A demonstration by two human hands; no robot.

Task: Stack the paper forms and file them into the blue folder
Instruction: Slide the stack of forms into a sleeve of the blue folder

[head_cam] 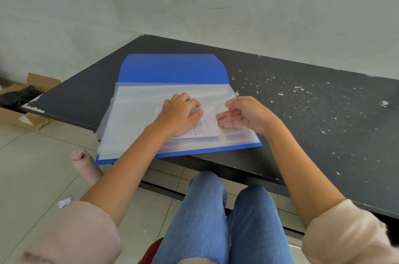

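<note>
Blue folder lies open on the table, overhanging its near edge. Your left hand presses the paper forms flat; your right hand, fingers loosely together, sits inside the clear sleeve. Push hard and the sheets may crumple, or the folder slide off.

Both bare forearms reach forward from pushed-up pink sleeves. The left hand lies palm down, fingers curled, thumb stretched toward the right. The right hand is turned palm toward the left, fingers loosely extended, thumb above them, near the left thumb.
</note>
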